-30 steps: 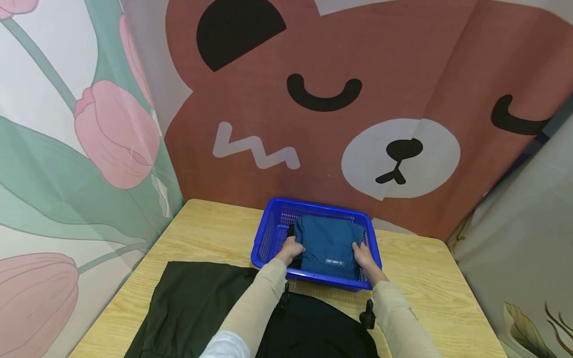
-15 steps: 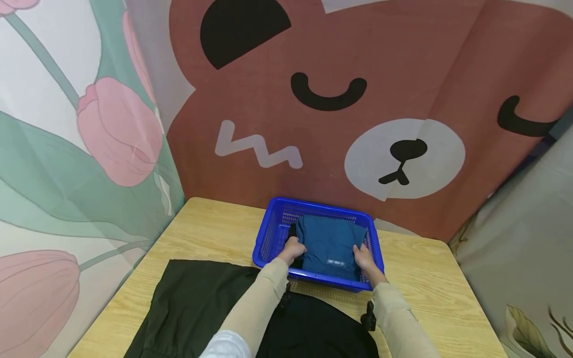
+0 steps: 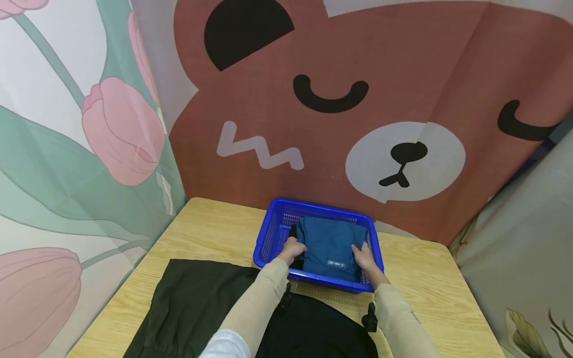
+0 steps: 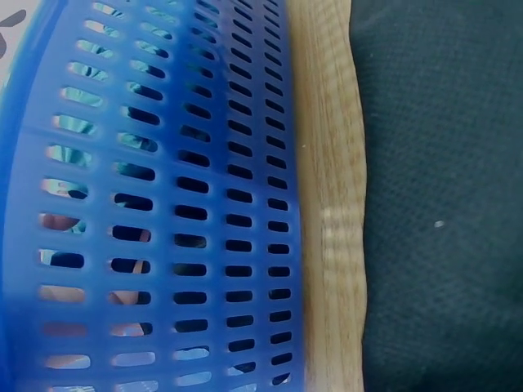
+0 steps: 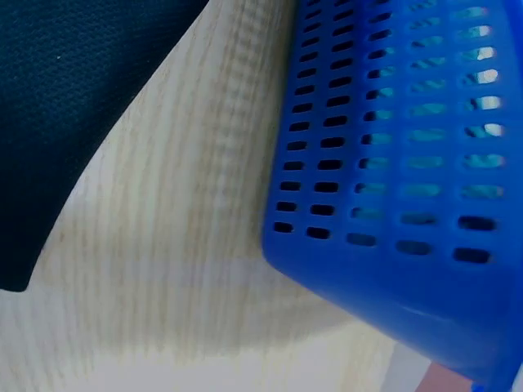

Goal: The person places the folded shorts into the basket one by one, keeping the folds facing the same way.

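Observation:
A folded blue garment [image 3: 329,243] with a small pale label lies in the blue plastic basket [image 3: 267,243]. My left hand [image 3: 292,249] grips its left edge, thumb over the cloth. At the opposite edge my right hand [image 3: 366,259] holds it, thumb on top and the other fingers partly hidden at the side. Something black [image 3: 293,230] shows beside the garment, partly behind the left hand. Both wrist views look at the perforated basket wall [image 4: 167,245], with skin and blue cloth glimpsed through the slots in the left one.
Dark green cloth [image 3: 201,291] and black cloth [image 3: 313,328] spread over the front of the wooden table [image 3: 429,278], close to the basket's near side. Behind the basket hangs a bear-print curtain [image 3: 255,184]; a tulip-print one [image 3: 121,134] hangs at left.

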